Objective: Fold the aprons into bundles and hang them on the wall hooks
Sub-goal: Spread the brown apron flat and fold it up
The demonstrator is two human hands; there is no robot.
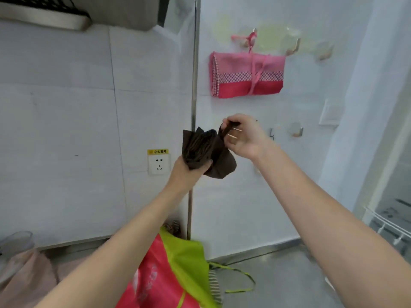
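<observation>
Presently the brown apron bundle (204,152) is gripped from below by the left hand (189,172), its strap (224,132) is pinched above by the right hand's (246,138) fingers (226,123), and the nearest free hook (297,131) lies just rightward, beyond the right hand.

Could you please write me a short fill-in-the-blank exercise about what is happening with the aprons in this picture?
1. The left hand grips a folded bundle of ____ colour.
2. The right hand pinches the bundle's ____.
3. The pink apron bundle already hangs from a wall ____.
4. On the counter lies a red and ____ apron.

Missing words: brown; strap; hook; green
</observation>
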